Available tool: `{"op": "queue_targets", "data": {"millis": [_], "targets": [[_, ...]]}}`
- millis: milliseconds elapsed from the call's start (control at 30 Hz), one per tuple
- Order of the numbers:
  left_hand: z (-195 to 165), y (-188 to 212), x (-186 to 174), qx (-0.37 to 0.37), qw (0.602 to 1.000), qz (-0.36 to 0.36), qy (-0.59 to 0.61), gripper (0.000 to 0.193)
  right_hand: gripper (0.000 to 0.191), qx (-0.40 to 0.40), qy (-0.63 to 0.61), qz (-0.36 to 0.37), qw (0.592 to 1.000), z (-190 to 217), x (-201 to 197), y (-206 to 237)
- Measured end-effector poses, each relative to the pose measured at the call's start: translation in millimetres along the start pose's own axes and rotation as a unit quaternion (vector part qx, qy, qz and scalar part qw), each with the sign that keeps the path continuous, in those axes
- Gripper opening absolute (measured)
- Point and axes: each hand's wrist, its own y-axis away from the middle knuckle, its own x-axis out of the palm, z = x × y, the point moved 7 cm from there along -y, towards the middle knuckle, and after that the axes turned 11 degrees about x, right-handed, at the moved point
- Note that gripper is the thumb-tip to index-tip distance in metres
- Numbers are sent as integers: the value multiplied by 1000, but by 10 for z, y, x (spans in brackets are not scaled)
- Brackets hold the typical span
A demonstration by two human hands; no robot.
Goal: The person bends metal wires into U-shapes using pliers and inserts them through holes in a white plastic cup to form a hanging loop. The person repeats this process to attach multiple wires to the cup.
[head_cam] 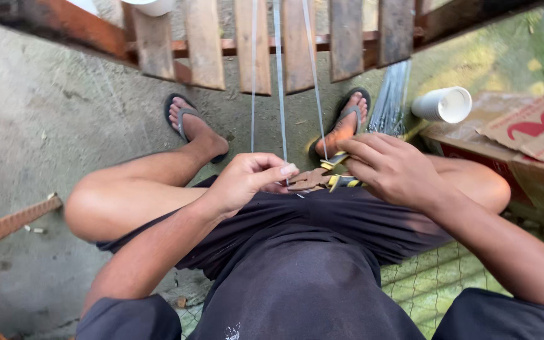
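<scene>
I sit with my knees apart, looking down at my lap. My left hand (250,179) pinches a thin pale strap strand (279,94) between thumb and fingertip. Three such strands run up from my lap to the wooden slat frame (253,44) above. My right hand (393,169) grips a small woven piece (313,179) of brown and yellow strips, which lies between both hands over my dark shorts.
My feet in flip-flops (187,123) rest on the concrete floor. A bundle of thin grey strips (393,101) lies by my right foot. A white roll (443,104) sits on a cardboard box (524,135) at right. Wire mesh (429,283) lies under my right leg.
</scene>
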Motion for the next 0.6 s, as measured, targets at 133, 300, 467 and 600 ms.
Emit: {"op": "queue_targets", "data": {"millis": [133, 300, 467, 600], "targets": [[-8, 30, 2, 2, 1000, -9, -25, 26, 37, 103, -155, 160, 969, -207, 235, 134], [-4, 2, -33, 11, 999, 4, -46, 28, 36, 153, -375, 369, 837, -256, 541, 264], [-20, -18, -82, 14, 998, 2, -62, 28, 47, 180, -491, 499, 691, -200, 732, 206], [-13, -10, -127, 17, 998, -8, -60, 27, 46, 279, -504, 566, 589, -308, 905, 268]]}}
